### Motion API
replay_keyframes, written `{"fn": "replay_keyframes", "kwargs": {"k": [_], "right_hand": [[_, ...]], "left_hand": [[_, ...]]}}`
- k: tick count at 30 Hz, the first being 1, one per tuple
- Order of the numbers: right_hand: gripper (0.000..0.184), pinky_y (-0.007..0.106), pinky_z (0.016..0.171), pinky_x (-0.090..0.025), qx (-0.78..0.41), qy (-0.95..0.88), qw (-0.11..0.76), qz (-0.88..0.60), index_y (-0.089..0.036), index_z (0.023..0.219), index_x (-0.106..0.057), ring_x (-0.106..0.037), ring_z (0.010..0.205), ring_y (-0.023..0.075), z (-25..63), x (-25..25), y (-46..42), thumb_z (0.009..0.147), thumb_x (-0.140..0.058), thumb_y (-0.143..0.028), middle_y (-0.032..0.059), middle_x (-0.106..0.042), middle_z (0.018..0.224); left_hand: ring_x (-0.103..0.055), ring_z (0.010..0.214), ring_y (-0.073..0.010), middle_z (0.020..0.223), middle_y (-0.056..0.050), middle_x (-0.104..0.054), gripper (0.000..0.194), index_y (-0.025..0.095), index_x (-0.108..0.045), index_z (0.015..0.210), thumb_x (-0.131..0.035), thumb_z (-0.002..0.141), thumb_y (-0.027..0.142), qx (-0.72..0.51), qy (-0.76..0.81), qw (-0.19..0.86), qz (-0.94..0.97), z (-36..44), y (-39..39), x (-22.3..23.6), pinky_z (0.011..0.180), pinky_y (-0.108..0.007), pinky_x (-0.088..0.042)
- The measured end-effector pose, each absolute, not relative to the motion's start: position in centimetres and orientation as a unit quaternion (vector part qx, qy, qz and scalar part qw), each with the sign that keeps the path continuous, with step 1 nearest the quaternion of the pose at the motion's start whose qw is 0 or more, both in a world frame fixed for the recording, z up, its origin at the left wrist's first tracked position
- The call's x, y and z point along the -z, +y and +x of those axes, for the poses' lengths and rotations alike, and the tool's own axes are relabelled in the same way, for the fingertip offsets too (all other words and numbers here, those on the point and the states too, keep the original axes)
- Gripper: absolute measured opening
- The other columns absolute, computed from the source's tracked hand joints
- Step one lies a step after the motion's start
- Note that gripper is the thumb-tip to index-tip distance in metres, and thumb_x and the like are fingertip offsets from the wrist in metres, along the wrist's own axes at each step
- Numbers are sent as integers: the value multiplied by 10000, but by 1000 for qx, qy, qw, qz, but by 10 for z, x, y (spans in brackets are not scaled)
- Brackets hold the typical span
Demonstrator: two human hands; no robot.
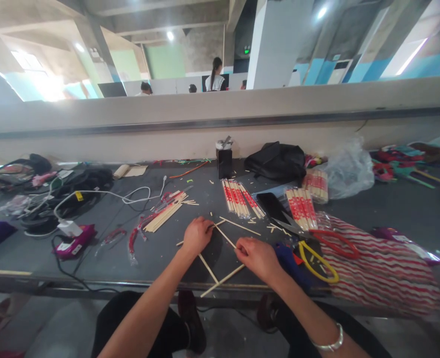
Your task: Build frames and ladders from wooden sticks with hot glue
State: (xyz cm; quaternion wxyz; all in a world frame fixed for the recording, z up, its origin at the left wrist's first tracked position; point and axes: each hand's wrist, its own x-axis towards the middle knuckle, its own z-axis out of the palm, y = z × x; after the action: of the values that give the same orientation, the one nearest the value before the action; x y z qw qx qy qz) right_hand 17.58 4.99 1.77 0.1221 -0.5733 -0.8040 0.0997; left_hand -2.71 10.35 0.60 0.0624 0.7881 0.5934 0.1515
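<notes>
My left hand (197, 236) is closed, fingertips pinching one corner of a square frame of wooden chopsticks (208, 269). My right hand (257, 256) pinches the near end of the chopstick (225, 235) that runs between both hands. Parts of the frame are hidden beneath the hands, and its front corner reaches the table edge. A loose chopstick (240, 226) lies just beyond my fingers. Left of the frame is a pile of bare chopsticks (164, 217). Packs of chopsticks in red-printed wrappers (238, 199) lie farther back.
On the right are red-handled scissors (335, 242), yellow-handled scissors (317, 263) and a striped cloth (380, 263). A black phone (272, 206), black bag (275, 161) and clear plastic bag (349, 169) lie behind. White cable (108, 193) and a purple power strip (76, 243) occupy the left.
</notes>
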Motion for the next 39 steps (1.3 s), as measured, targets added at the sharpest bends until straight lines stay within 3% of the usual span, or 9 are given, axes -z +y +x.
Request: {"fn": "replay_keyframes", "kwargs": {"k": [14,17,20,22,23,25,28,34,39], "right_hand": [[170,233,605,-360,-135,-773,188,-591,-215,738,-628,-595,687,140,179,-16,51,823,-481,-221,12,-674,741],[169,232,623,-400,-264,-728,278,-569,-200,729,-637,-589,656,138,184,-23,48,806,-502,-267,7,-668,699],[200,221,547,-397,-442,-635,351,-528,-178,718,-630,-531,550,118,188,-34,36,778,-541,-348,-14,-610,599],[232,213,502,-369,-496,-590,366,-522,-171,719,-623,-481,502,102,189,-41,25,762,-557,-388,-29,-565,554],[237,212,501,-365,-503,-582,371,-520,-169,719,-621,-475,506,101,190,-43,19,757,-563,-396,-30,-556,554],[232,213,517,-374,-485,-589,378,-524,-171,714,-619,-488,538,108,192,-46,6,756,-564,-393,-25,-554,572],[196,217,548,-401,-410,-623,383,-545,-187,706,-610,-520,581,121,196,-44,-14,784,-538,-351,-15,-573,612],[160,206,560,-457,-263,-682,377,-569,-222,747,-603,-576,551,123,197,-23,-65,840,-513,-315,-12,-628,626],[138,158,571,-474,-183,-750,415,-481,-244,841,-594,-626,575,90,192,-10,-103,901,-472,-269,-39,-663,674]], "left_hand": [[-593,824,-164,848,-48,-645,229,219,-716,936,-515,828,193,-186,608,117,763,-28,109,-6,783,-272,-449],[-587,838,-171,841,-52,-655,216,193,-716,921,-536,802,179,-222,608,140,749,-27,110,-8,813,-292,-443],[-591,830,-159,878,-60,-668,270,161,-690,993,-477,843,228,-270,604,168,731,-22,104,-18,778,-274,-455],[-591,745,-135,826,-52,-667,323,140,-675,1018,-423,868,278,-323,588,242,701,-15,93,-30,689,-240,-460],[-579,696,-128,767,-45,-656,324,126,-677,1004,-440,853,288,-376,565,328,657,-11,86,-38,653,-232,-453],[-539,612,-109,660,-19,-611,286,116,-692,922,-511,795,299,-455,495,486,558,-5,71,-54,608,-224,-432],[-469,524,-77,616,-6,-574,248,111,-697,854,-566,746,292,-479,445,583,481,2,47,-74,524,-205,-372],[-452,498,-68,591,-5,-586,325,104,-686,891,-649,725,381,-417,494,597,474,4,2,-73,499,-193,-339],[-461,524,-65,640,-7,-585,363,104,-663,913,-648,754,430,-367,497,656,434,-5,-38,-55,525,-194,-357]]}}
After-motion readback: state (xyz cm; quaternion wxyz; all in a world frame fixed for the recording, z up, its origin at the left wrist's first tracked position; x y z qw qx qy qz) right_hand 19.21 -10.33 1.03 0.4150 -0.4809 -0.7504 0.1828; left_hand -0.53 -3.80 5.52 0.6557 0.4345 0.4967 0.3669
